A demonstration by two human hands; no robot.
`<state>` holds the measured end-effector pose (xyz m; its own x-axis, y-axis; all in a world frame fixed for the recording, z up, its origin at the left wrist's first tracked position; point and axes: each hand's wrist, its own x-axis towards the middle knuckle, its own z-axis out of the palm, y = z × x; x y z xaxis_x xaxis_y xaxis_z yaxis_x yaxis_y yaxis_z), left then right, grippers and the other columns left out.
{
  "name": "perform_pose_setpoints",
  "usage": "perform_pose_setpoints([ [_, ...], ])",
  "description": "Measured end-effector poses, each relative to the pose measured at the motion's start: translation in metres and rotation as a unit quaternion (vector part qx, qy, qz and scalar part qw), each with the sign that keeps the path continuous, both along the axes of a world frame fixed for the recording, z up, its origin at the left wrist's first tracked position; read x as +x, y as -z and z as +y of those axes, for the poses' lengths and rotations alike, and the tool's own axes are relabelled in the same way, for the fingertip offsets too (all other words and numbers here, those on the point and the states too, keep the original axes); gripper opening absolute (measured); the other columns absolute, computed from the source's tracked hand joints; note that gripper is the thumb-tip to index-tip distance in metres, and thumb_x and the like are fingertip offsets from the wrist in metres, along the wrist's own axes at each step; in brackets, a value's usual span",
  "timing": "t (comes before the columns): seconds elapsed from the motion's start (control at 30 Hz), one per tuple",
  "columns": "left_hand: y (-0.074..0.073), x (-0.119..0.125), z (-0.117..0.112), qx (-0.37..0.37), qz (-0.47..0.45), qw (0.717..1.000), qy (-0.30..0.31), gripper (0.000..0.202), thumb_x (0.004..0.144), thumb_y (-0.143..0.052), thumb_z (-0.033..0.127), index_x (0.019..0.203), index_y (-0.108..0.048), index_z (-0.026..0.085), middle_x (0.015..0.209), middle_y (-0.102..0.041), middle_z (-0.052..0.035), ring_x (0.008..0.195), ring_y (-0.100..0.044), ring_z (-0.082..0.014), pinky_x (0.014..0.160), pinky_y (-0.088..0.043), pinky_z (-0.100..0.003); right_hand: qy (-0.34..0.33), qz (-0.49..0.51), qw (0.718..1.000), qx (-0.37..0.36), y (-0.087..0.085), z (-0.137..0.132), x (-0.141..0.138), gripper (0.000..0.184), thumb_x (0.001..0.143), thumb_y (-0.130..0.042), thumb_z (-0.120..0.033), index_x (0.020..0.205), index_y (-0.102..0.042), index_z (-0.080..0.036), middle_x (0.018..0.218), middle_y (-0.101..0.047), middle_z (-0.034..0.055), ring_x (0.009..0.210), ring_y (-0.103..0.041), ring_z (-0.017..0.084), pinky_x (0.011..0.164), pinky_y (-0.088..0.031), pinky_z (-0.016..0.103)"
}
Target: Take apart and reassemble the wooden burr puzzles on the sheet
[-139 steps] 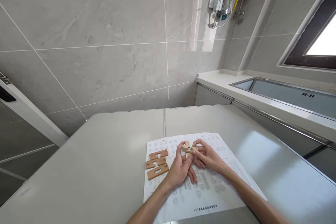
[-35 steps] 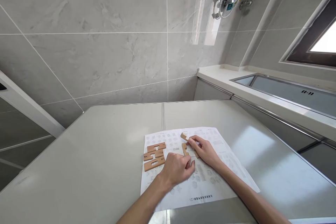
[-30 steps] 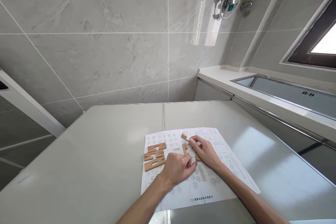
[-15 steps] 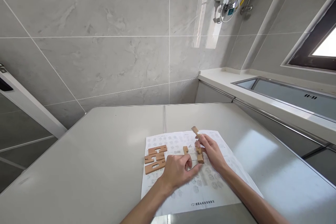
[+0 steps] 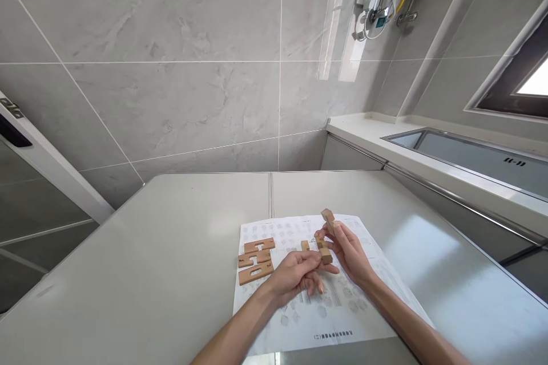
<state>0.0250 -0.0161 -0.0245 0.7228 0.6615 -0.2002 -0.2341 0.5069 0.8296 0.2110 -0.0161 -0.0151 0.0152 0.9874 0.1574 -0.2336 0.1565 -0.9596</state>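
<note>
Head view: two pale wooden pieces are up in the hands over the printed sheet (image 5: pixel 308 315); the step looks like handling and turning them, and the next move seems to call for a light, steady pinch so neither slips.
Upper wooden piece (image 5: pixel 327 219): slim, tilted, its far end sticking out free beyond the fingers.
Lower wooden piece (image 5: pixel 326 255): blocky at the near end, apparently notched; fingers cover much of it, so whether it touches the upper one I cannot tell.
Right hand (image 5: pixel 350 252): thumb and fingers closed on the upper piece, other fingertips at the lower one's far end.
Left hand (image 5: pixel 299 271): narrow pinch on the lower piece's near end, remaining fingers loosely spread.
Loose block (image 5: pixel 305 246): on the sheet, just beyond the left hand.
Slotted plates (image 5: pixel 256 272): three, browner, flat, dark-marked, lying left of the hands.
White table (image 5: pixel 188 239): under everything.
</note>
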Motion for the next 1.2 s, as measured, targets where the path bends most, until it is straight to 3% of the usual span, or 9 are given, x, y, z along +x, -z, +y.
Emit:
perform_pose_setpoints([
  [0.17, 0.002, 0.001, -0.001, -0.077, -0.029, 0.996, -0.033, 0.046, 0.103, -0.066, 0.049, 0.115, -0.074, 0.005, 0.121, -0.078, -0.0241, 0.062, -0.073, -0.0099, 0.055, -0.053, -0.018, -0.003, -0.028, 1.000, 0.013, 0.009, 0.001, 0.005, 0.044, 0.100, -0.063, -0.065, 0.096, -0.071, -0.022, 0.099, -0.069, 0.0103, 0.105, -0.066, 0.029, 0.078, -0.061, 0.037],
  [0.4, 0.003, 0.001, -0.002, -0.142, -0.087, 0.985, -0.040, 0.041, 0.106, -0.065, 0.038, 0.127, -0.071, 0.004, 0.122, -0.079, -0.0232, 0.065, -0.076, -0.0093, 0.059, -0.057, -0.016, -0.030, -0.040, 0.998, 0.023, 0.024, 0.001, 0.008, 0.036, 0.103, -0.061, -0.059, 0.106, -0.073, -0.025, 0.111, -0.074, 0.0090, 0.108, -0.071, 0.030, 0.089, -0.061, 0.041],
  [0.53, 0.003, 0.000, -0.002, -0.177, -0.126, 0.975, -0.040, 0.039, 0.107, -0.063, 0.039, 0.126, -0.072, 0.006, 0.120, -0.079, -0.0203, 0.066, -0.075, -0.0084, 0.061, -0.059, -0.014, -0.019, -0.093, 0.994, 0.048, 0.023, -0.001, 0.009, 0.035, 0.105, -0.060, -0.057, 0.110, -0.074, -0.026, 0.117, -0.075, 0.0105, 0.111, -0.071, 0.030, 0.095, -0.059, 0.043],
  [0.67, 0.005, 0.002, -0.005, -0.172, -0.122, 0.976, -0.063, 0.036, 0.101, -0.073, 0.036, 0.121, -0.074, 0.006, 0.111, -0.080, -0.0148, 0.059, -0.070, -0.0037, 0.058, -0.057, -0.010, -0.017, -0.129, 0.989, 0.065, 0.019, -0.003, 0.006, 0.035, 0.105, -0.060, -0.057, 0.111, -0.075, -0.026, 0.117, -0.077, 0.0104, 0.107, -0.072, 0.030, 0.097, -0.058, 0.044],
  [0.8, 0.003, 0.005, -0.006, -0.116, -0.089, 0.984, -0.107, 0.044, 0.089, -0.085, 0.045, 0.112, -0.074, 0.010, 0.095, -0.077, -0.0062, 0.050, -0.063, -0.0008, 0.049, -0.052, -0.010, -0.017, -0.110, 0.992, 0.059, 0.018, -0.002, 0.006, 0.038, 0.104, -0.058, -0.060, 0.111, -0.074, -0.026, 0.114, -0.076, 0.0095, 0.108, -0.071, 0.030, 0.099, -0.057, 0.045],
  [0.93, -0.007, 0.005, -0.006, 0.041, 0.023, 0.986, -0.162, 0.048, 0.084, -0.086, 0.052, 0.103, -0.068, 0.011, 0.087, -0.071, -0.0033, 0.047, -0.064, -0.0060, 0.045, -0.053, -0.017, 0.024, -0.142, 0.988, 0.057, 0.013, 0.001, 0.008, 0.042, 0.103, -0.058, -0.063, 0.099, -0.073, -0.024, 0.098, -0.071, 0.0074, 0.095, -0.066, 0.027, 0.091, -0.055, 0.040],
  [1.03, -0.013, 0.004, -0.009, 0.136, 0.084, 0.969, -0.190, 0.057, 0.086, -0.083, 0.055, 0.121, -0.059, 0.018, 0.095, -0.069, -0.0027, 0.048, -0.069, -0.0119, 0.040, -0.052, -0.022, -0.001, -0.144, 0.989, 0.027, 0.009, 0.002, 0.009, 0.042, 0.102, -0.059, -0.064, 0.096, -0.070, -0.023, 0.078, -0.063, 0.0023, 0.071, -0.057, 0.021, 0.072, -0.051, 0.035],
  [1.13, -0.013, 0.006, -0.012, 0.152, 0.100, 0.966, -0.183, 0.073, 0.089, -0.079, 0.057, 0.144, -0.041, 0.028, 0.113, -0.071, -0.0069, 0.048, -0.070, -0.0129, 0.038, -0.052, -0.023, -0.075, -0.108, 0.991, -0.009, 0.009, 0.001, 0.008, 0.041, 0.101, -0.062, -0.064, 0.111, -0.065, -0.024, 0.068, -0.058, -0.0029, 0.060, -0.050, 0.017, 0.063, -0.045, 0.031],
  [1.2, -0.011, 0.007, -0.014, 0.166, 0.108, 0.964, -0.177, 0.075, 0.090, -0.077, 0.058, 0.146, -0.038, 0.028, 0.117, -0.073, -0.0090, 0.045, -0.068, -0.0116, 0.039, -0.052, -0.024, -0.106, -0.095, 0.990, -0.016, 0.010, 0.001, 0.009, 0.040, 0.100, -0.064, -0.063, 0.113, -0.062, -0.025, 0.063, -0.056, -0.0053, 0.057, -0.047, 0.015, 0.062, -0.043, 0.030],
])
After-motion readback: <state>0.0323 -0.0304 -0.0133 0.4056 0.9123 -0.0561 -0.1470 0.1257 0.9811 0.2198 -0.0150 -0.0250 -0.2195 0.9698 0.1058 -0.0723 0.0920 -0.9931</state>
